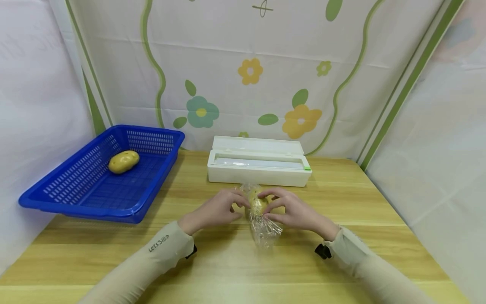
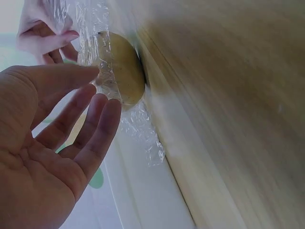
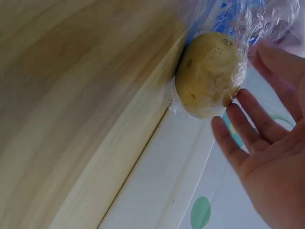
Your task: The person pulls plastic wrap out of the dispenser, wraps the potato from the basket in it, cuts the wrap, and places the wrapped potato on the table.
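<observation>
A yellow potato [image 3: 205, 76] lies on the table, covered by clear plastic wrap [image 1: 265, 232] that bunches and trails toward the near side. At its left, the left hand [image 1: 218, 209] has its fingers loosely bent, the fingertips right at the wrapped side. From the right, the right hand [image 1: 292, 211] pinches the gathered wrap between thumb and forefinger, while its other fingers reach along the potato's far side. In the left wrist view, the wrap drapes over part of the potato and sticks out beyond it.
Behind the hands stands a white wrap dispenser box [image 1: 258, 174] with its lid raised and a roll inside. A blue plastic basket [image 1: 152, 198] at the left holds another potato [image 1: 123, 161]. Patterned cloth walls [image 1: 228, 38] surround the wooden table [image 1: 228, 274].
</observation>
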`<act>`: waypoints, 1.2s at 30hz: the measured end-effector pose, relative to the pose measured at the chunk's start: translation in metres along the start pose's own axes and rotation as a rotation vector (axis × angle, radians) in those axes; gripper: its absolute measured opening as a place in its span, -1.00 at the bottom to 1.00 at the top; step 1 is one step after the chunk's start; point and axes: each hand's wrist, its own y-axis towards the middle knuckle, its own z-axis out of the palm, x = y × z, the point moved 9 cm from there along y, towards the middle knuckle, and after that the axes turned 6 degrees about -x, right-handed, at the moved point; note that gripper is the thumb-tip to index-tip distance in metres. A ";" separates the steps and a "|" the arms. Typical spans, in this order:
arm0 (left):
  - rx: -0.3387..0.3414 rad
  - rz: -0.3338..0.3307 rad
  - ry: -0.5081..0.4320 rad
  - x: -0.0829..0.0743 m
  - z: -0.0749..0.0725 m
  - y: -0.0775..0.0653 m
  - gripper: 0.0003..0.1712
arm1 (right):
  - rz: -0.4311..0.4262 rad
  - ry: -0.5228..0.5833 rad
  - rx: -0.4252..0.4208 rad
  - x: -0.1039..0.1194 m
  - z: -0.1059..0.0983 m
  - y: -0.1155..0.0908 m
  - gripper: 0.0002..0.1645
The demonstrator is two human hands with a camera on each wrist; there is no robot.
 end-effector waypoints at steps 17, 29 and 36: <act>-0.013 -0.011 0.208 -0.017 0.012 0.021 -0.21 | 0.571 0.201 -0.155 -0.043 -0.005 -0.007 -0.79; -0.233 0.058 0.078 -0.027 0.005 0.034 -0.83 | 0.698 0.292 -0.179 -0.058 -0.008 -0.015 -0.82; -0.275 -0.062 -0.165 -0.009 -0.002 0.037 -0.92 | 0.669 0.303 -0.179 -0.058 -0.011 -0.015 -0.81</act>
